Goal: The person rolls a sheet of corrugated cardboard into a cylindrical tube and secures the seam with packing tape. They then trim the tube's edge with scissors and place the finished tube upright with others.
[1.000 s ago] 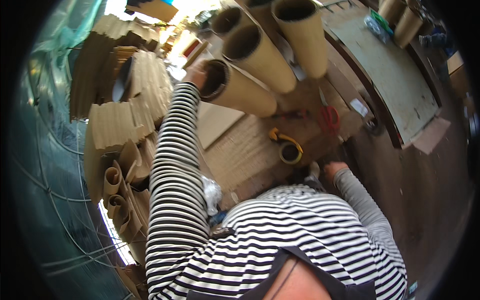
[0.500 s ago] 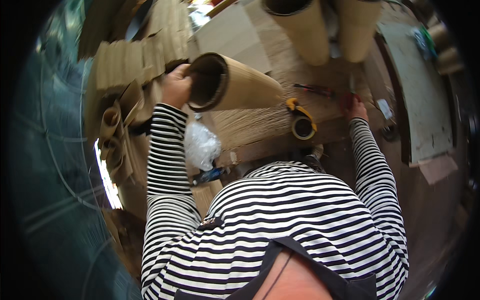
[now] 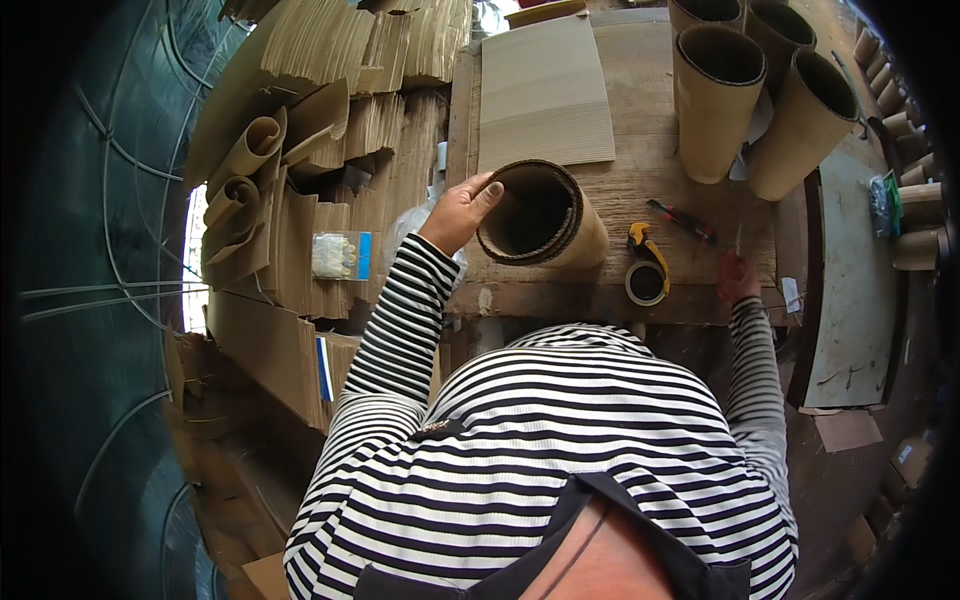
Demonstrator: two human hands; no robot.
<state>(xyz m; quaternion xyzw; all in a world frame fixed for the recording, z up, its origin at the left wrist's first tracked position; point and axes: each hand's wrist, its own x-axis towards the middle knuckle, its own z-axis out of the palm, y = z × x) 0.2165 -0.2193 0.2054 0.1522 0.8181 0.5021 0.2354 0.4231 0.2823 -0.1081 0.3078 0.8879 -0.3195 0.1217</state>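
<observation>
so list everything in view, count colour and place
held cardboard tube: 1, brown, in left hand
standing tubes: 4, brown, table's far right
corrugated sheet: 1, beige, flat on table
tape holder: 1, yellow, right of held tube
slim tool: 1, red-black, beside tape holder
scissors: 1, red-handled, at right hand
table: 1, brown, centre
cardboard stacks: several, brown, left
rolled cardboard: 2, brown, left
packet: 1, white-blue, left
plastic bag: 1, clear, behind left wrist
panel: 1, grey-green, right
plastic bundle: 1, blue-green, right
further tubes: several, brown, far right
sheeting: green, left edge
striped top: 1, black-white, bottom
left hand: 1, gripping tube rim
right hand: 1, at scissors, grip unclear
</observation>
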